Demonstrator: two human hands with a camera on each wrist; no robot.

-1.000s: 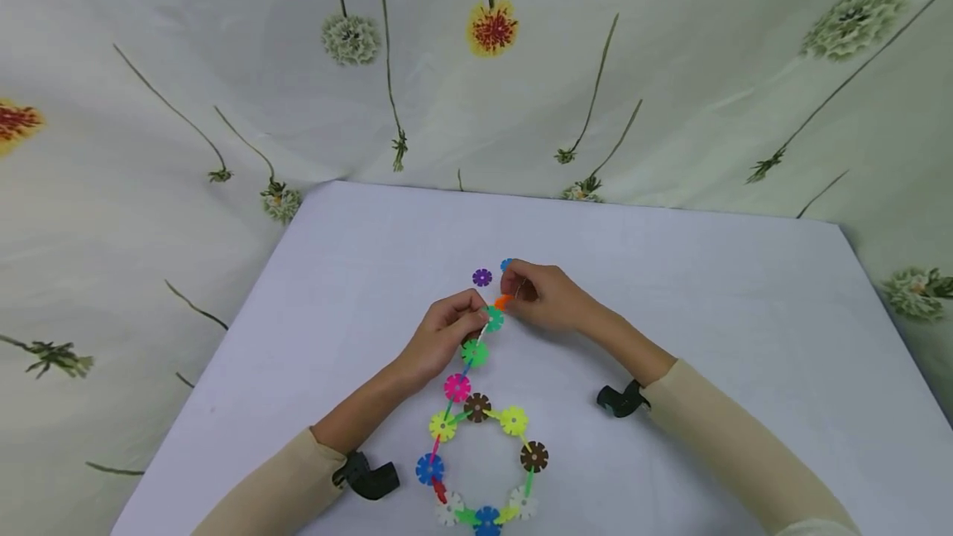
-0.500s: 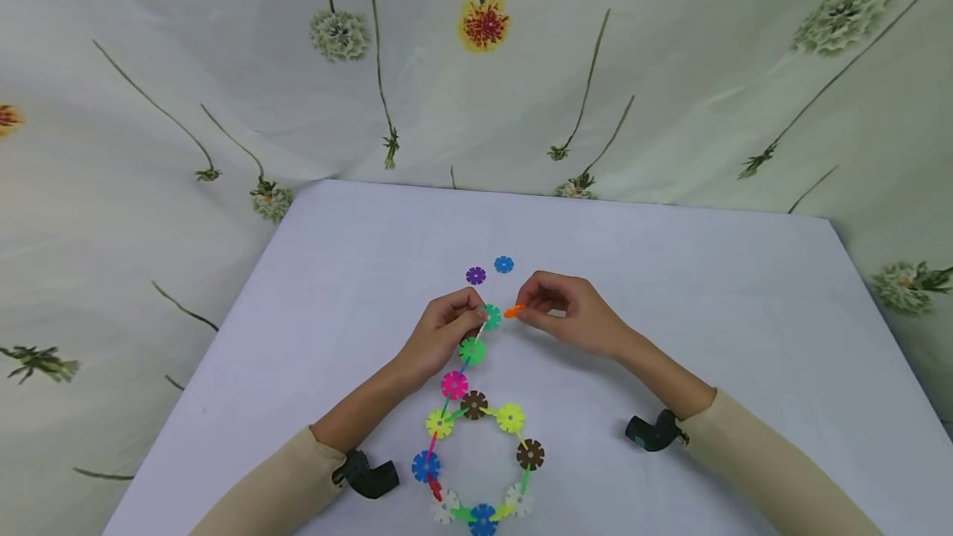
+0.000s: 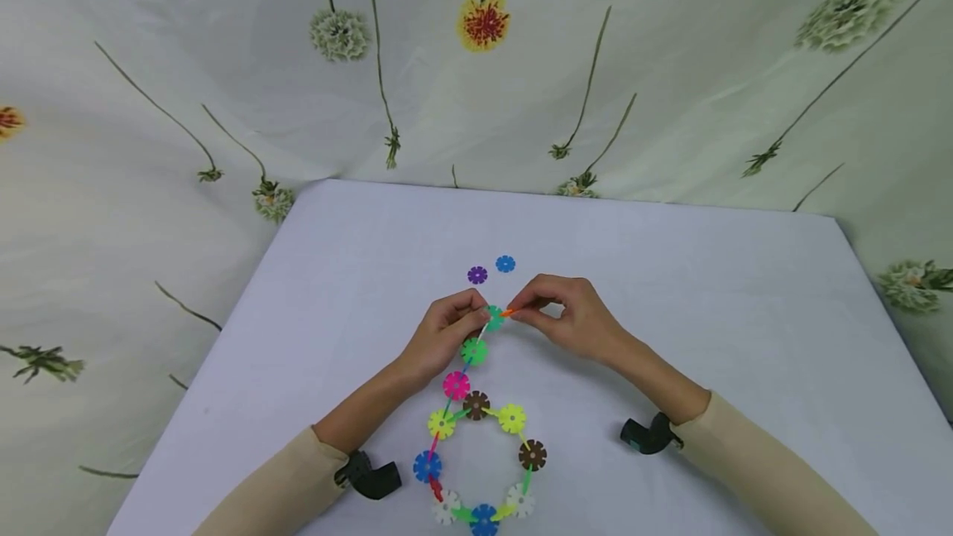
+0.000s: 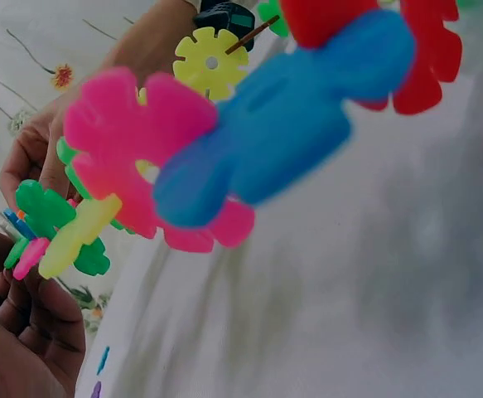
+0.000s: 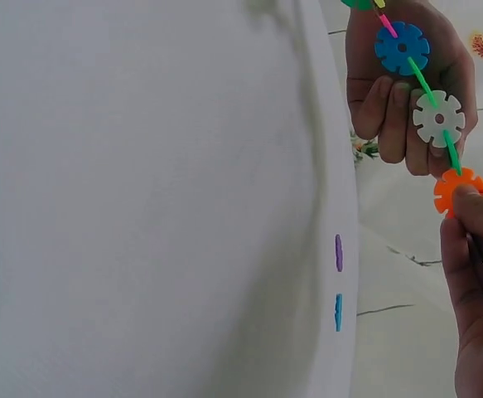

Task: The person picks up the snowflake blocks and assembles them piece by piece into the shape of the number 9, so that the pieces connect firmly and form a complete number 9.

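Note:
My left hand [image 3: 442, 336] pinches the teal-green notched plastic disc [image 3: 495, 318] at the upper end of a chain of interlocking snowflake discs. Between right thumb and finger, my right hand [image 3: 577, 317] holds an orange snowflake disc [image 5: 446, 192], seen nearly edge-on in the head view. Its edge meets the right rim of the teal-green disc; how deep the notches engage cannot be told. From there the chain runs down past a green disc [image 3: 474, 351] and a pink disc [image 3: 457, 385] to a closed ring of multicoloured discs, including a brown one [image 3: 532, 455].
A loose purple disc [image 3: 477, 275] and a loose blue disc [image 3: 505, 264] lie just beyond the hands on the white table [image 3: 707, 296]. Black camera mounts [image 3: 372, 478] sit at both wrists. A flower-print cloth [image 3: 417, 64] hangs behind the table.
My right hand first drew back to the right, uncovering the blue disc and separating the orange disc from the chain. Now the orange disc touches the teal-green disc again. My left hand stays put.

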